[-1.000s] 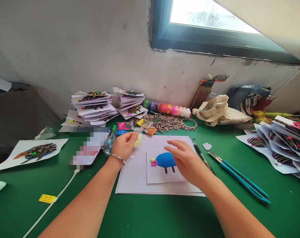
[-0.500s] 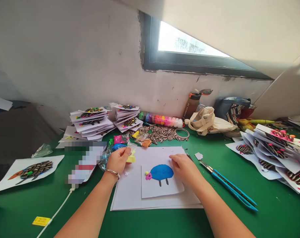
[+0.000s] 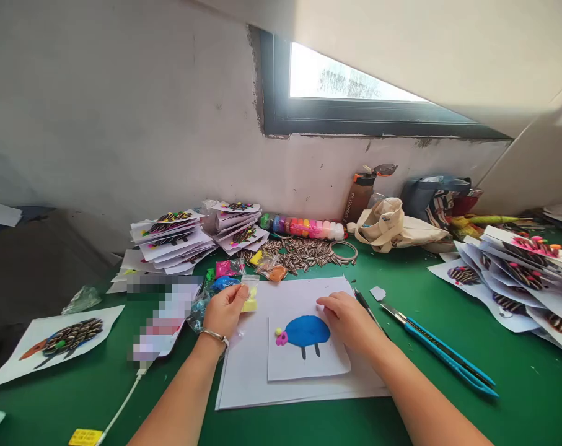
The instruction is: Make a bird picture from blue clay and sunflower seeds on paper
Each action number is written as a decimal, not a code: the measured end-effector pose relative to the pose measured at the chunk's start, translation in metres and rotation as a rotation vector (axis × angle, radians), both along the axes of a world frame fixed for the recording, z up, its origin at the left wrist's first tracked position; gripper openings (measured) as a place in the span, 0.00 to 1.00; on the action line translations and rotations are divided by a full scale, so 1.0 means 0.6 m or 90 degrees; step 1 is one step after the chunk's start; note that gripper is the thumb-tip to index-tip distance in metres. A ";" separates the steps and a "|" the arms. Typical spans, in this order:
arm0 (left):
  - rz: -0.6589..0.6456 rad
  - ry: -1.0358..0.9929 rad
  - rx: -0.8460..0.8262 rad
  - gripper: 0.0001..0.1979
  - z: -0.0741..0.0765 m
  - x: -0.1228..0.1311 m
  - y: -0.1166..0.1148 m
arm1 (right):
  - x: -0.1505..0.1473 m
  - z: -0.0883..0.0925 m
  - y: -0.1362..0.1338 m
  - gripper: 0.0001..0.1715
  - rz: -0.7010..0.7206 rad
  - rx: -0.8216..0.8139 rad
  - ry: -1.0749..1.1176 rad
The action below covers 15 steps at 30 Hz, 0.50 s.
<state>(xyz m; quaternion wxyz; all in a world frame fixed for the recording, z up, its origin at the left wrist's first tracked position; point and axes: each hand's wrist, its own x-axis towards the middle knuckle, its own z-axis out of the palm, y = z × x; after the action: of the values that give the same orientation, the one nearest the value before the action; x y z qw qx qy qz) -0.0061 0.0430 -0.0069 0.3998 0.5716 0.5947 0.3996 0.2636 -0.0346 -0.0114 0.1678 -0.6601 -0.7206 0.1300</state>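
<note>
Left hand (image 3: 222, 311) is pinching a small clear bag (image 3: 250, 300), yellow clay showing inside, above the left part of the white sheets (image 3: 243, 387). That grip is staying the same.

Change is on the other side: right hand (image 3: 352, 319) is no longer hovering spread over the animal's rear. It's now sitting low by the upper right corner of the small card (image 3: 287, 367), fingers drawn in narrow, index reaching forward. Can't tell if it's pressing the card or holding anything.

Upshot: the whole blue body (image 3: 307, 331) is showing, nothing blocking it. Card is lying flat on the sheets, between the hands. Pink clay (image 3: 281, 338) is forming the head end, a yellow dot (image 3: 277, 331) is sitting just above it, two dark legs (image 3: 310, 351) are standing out below. No seeds are showing on this body, whereas the bird card (image 3: 74, 337) at far left is wearing plenty.

Loose seeds (image 3: 303, 251) are lying behind the sheets. Pen (image 3: 367, 308) and blue-handled tool (image 3: 441, 350) are resting on the green bench (image 3: 262, 427), right side.
</note>
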 end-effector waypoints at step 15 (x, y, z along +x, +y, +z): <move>-0.005 -0.043 -0.006 0.26 -0.001 0.005 -0.002 | 0.010 -0.014 -0.002 0.20 -0.040 0.093 0.070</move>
<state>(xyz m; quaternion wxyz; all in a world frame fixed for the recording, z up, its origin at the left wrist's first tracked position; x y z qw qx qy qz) -0.0028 0.0416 -0.0076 0.4243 0.5581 0.5804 0.4143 0.2694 -0.0360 -0.0199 0.2587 -0.6602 -0.6969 0.1075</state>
